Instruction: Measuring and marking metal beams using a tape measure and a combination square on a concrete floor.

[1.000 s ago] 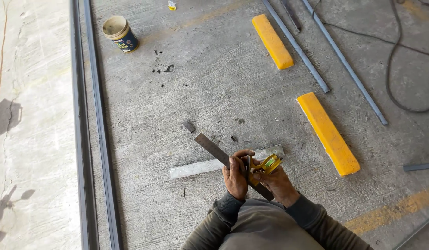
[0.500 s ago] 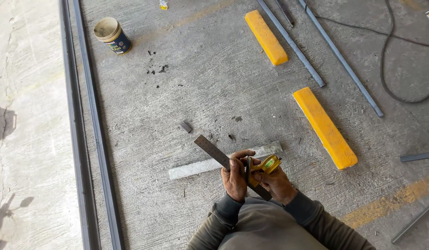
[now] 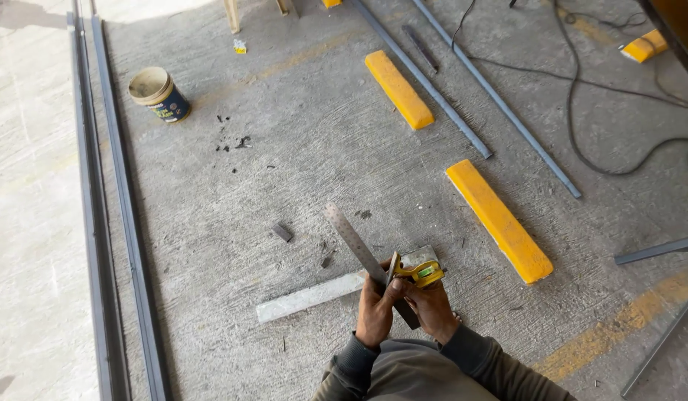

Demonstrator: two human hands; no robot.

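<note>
The left hand and right hand meet at the lower centre, both on the combination square, whose blade extends up and to the left. Beneath the hands, a flat bar lies on the floor and runs out to the left. A small block lies above that bar. Two curb blocks lie to the upper right, with two long bars behind them. A bucket stands at the upper left, near the rails along the left edge.
</note>
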